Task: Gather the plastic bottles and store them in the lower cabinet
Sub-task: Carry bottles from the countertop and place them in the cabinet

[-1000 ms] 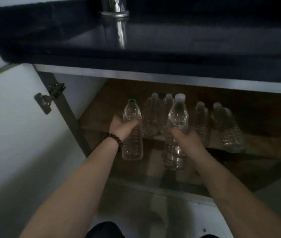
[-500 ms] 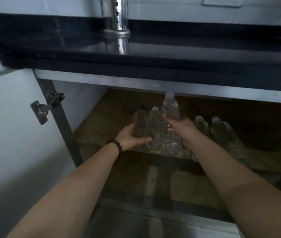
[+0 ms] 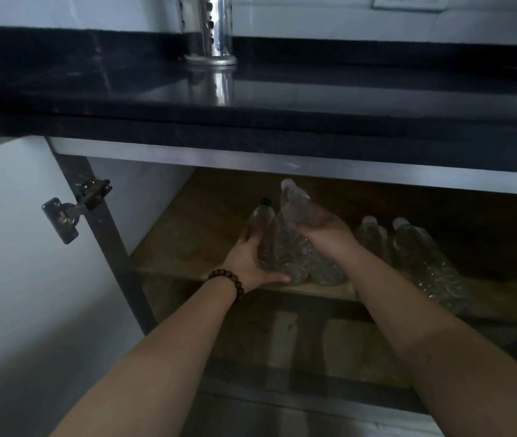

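Several clear plastic bottles stand on the wooden shelf (image 3: 187, 247) of the open lower cabinet. My left hand (image 3: 250, 263) curls round the base of a green-capped bottle (image 3: 261, 225) at the left end of the row. In my right hand (image 3: 323, 231) a white-capped bottle (image 3: 296, 203) is held tilted above the row, its cap pointing up and back. Two more bottles sit beneath it (image 3: 295, 257), partly hidden by my hands. A further pair of white-capped bottles (image 3: 418, 257) stands to the right.
The white cabinet door (image 3: 14, 263) is swung open on the left, hinge (image 3: 74, 209) showing. A black countertop (image 3: 250, 99) overhangs the cabinet, with a shiny metal cylinder (image 3: 211, 33) on it. A lower shelf (image 3: 282, 342) lies below the bottles.
Both hands pushed their bottles deeper into the cabinet onto the shelf. The left bottle now stands in the row; the right one has tipped above it. The camera tilted upward.
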Motion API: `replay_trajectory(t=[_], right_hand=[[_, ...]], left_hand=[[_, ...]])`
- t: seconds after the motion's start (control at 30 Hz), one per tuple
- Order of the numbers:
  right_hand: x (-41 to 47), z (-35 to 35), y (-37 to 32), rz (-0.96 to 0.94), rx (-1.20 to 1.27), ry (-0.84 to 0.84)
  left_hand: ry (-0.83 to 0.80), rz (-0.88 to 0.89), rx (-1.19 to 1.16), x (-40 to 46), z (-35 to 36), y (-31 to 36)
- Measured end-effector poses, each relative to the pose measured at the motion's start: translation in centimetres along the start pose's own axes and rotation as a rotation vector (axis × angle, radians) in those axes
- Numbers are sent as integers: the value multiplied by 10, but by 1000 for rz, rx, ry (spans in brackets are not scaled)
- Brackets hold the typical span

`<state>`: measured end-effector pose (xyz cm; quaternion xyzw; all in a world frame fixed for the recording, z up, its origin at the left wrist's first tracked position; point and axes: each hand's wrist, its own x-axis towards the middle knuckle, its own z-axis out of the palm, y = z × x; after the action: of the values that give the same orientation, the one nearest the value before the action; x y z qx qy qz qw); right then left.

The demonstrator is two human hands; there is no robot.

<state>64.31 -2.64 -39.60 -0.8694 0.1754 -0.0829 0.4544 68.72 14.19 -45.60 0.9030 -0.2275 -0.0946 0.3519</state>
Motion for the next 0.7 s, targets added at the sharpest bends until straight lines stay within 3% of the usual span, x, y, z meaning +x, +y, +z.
replay_trajectory(t=[0.37, 0.7], right_hand=[[-11, -20, 28, 79, -129, 197], [-24, -22, 27, 63, -32, 134]], left_hand=[[-33, 88, -3, 14, 31, 27], [6, 61, 91, 1, 23, 30]])
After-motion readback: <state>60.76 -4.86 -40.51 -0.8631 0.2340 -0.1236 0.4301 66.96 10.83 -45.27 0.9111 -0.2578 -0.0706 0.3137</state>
